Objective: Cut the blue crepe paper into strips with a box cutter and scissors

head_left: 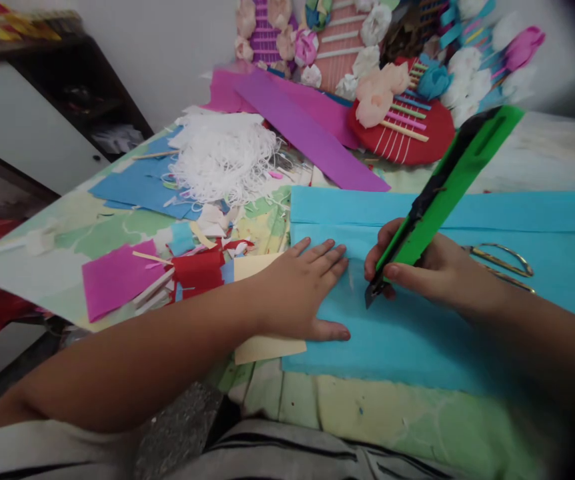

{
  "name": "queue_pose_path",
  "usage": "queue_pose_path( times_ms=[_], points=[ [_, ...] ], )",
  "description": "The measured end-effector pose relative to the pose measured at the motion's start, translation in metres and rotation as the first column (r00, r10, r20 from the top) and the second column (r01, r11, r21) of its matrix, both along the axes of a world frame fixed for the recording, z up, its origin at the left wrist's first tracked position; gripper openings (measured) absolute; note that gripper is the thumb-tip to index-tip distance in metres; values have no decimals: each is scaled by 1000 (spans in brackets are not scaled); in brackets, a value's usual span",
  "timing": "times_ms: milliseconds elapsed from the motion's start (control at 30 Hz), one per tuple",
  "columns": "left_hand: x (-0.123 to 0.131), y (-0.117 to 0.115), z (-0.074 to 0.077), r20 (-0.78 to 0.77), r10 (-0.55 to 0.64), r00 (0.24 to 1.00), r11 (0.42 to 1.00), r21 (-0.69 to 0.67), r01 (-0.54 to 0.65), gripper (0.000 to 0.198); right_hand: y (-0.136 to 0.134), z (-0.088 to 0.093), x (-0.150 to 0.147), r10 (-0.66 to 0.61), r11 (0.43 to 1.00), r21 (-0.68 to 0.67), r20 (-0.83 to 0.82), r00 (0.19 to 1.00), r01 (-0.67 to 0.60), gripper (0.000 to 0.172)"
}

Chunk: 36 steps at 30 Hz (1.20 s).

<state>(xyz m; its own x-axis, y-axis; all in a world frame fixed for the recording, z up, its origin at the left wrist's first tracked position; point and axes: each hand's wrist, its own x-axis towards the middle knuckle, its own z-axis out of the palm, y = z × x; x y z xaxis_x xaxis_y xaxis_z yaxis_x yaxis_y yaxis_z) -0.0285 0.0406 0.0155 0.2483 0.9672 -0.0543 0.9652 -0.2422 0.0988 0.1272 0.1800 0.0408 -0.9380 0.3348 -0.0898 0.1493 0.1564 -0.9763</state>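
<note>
A folded sheet of light blue crepe paper [467, 320] lies across the table in front of me. My left hand [302, 287] rests flat on its left edge, fingers stretched out and pressing it down. My right hand [432, 267] is closed round a green and black utility knife [442, 187], whose blade tip touches the blue paper just right of my left fingertips. The knife's long handle slants up and to the right.
Gold-handled scissors [507, 263] lie on the blue paper behind my right hand. Paper scraps [187, 267], a pink sheet [117, 277], blue sheets [142, 187] and a white shredded pile [225, 157] cover the left. A purple strip [307, 133] and paper-flower crafts [397, 100] stand behind.
</note>
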Motion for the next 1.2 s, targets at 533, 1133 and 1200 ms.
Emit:
queue_pose_path(
  times_ms=[533, 1133, 1200],
  points=[
    [5, 1, 0, 48, 27, 998, 1000, -1, -27, 93, 7, -11, 9, 31, 998, 60, -32, 999, -29, 29],
    [4, -1, 0, 49, 11, 999, 999, 33, -13, 89, 0, 17, -8, -267, 916, -331, -77, 961, 228, 46],
    [3, -1, 2, 44, 17, 999, 998, 54, -20, 88, 4, 19, -9, -282, 928, -277, -92, 955, 247, 38]
  ],
)
